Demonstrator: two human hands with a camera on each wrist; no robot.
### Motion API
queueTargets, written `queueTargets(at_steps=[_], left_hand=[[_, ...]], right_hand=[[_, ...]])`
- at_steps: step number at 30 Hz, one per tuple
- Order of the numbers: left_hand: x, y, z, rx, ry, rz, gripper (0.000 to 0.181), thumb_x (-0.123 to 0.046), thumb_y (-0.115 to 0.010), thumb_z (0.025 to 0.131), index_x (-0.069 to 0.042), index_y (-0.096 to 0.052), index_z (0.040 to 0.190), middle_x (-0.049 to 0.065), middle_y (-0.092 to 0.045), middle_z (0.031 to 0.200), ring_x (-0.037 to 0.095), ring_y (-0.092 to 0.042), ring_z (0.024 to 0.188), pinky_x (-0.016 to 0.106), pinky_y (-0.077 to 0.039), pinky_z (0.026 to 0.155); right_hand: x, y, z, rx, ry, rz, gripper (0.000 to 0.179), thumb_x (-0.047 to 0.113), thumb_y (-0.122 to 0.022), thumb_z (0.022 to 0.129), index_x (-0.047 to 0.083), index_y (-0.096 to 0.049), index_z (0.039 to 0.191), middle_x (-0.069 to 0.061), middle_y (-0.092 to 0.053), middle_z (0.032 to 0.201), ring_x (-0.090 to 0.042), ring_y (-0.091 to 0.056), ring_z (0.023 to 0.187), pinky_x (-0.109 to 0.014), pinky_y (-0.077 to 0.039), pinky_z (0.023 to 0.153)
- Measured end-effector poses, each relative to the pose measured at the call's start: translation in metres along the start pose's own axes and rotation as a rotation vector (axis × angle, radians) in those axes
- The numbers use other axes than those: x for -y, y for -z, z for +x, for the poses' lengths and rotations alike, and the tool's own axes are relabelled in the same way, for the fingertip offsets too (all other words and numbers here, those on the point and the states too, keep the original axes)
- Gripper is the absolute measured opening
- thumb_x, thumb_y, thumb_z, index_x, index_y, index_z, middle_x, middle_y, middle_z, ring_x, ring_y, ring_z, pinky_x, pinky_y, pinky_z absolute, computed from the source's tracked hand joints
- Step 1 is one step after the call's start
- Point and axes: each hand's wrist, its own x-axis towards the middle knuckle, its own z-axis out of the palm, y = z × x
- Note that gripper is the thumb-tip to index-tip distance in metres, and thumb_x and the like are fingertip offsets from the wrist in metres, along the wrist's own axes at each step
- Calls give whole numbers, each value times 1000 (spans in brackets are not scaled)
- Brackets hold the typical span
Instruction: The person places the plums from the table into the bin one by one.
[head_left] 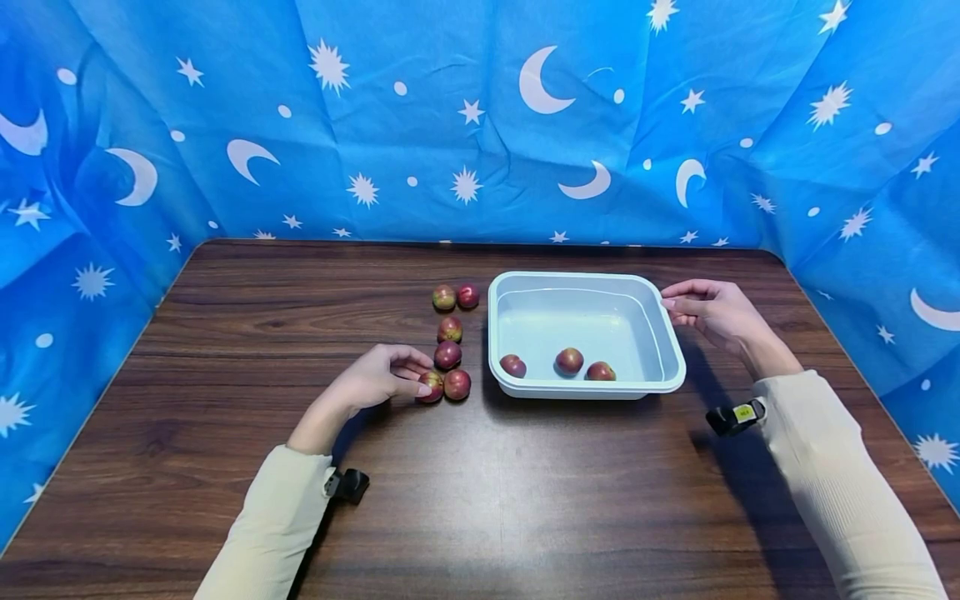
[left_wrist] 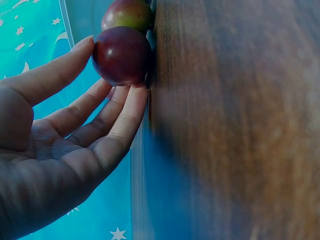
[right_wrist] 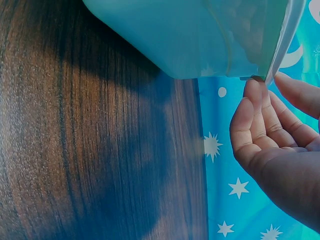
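Note:
My left hand [head_left: 378,377] has its thumb and fingertips about a red and yellow-green plum [head_left: 431,387], the nearest left one of a group on the table. In the left wrist view that plum [left_wrist: 122,56] looks dark red, and a second one [left_wrist: 127,14] shows just behind it. At the right, my right hand [head_left: 716,315] pinches the rim of a white plastic tub [head_left: 588,390]. The right wrist view has the fingertips under the rim [right_wrist: 286,42] and the thumb at its outer edge. Three plums lie inside the tub, one of them near its middle [head_left: 569,361].
Beside the held plum sits another plum [head_left: 457,384]. Farther back are several more, among them a dark one [head_left: 447,355] and a red one [head_left: 467,296] close to the tub's left side. A blue curtain [head_left: 435,117] with moons and stars hangs behind the wooden table [head_left: 450,500].

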Motion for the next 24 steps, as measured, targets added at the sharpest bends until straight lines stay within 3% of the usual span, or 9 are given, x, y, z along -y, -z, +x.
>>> queueTargets(at_steps=[6, 12, 24], left_hand=[[-1, -1, 0, 9, -10, 8, 34, -5, -68, 81, 8, -56, 109, 15, -61, 99, 22, -58, 89, 30, -47, 75], [-2, -1, 0, 5, -11, 9, 32, -4, -67, 81, 8, -57, 108, 15, -61, 97, 22, -58, 89, 30, -47, 75], [-5, 5, -2, -7, 7, 33, 33, -6, -66, 83, 8, -56, 111, 16, -60, 101, 23, -57, 92, 30, -47, 76]], right_hand=[[-2, 1, 1, 4, 9, -5, 16, 0, -60, 86, -2, -62, 101, -5, -66, 84, -14, -60, 69, -22, -51, 65], [-1, 0, 1, -38, 3, -68, 13, 4, -62, 86, 4, -65, 98, -3, -66, 84, -14, -59, 69, -22, -50, 65], [-1, -1, 3, -54, -8, -85, 12, 4, -62, 85, 5, -66, 96, -3, -65, 84, -13, -59, 68, -22, -51, 65]])
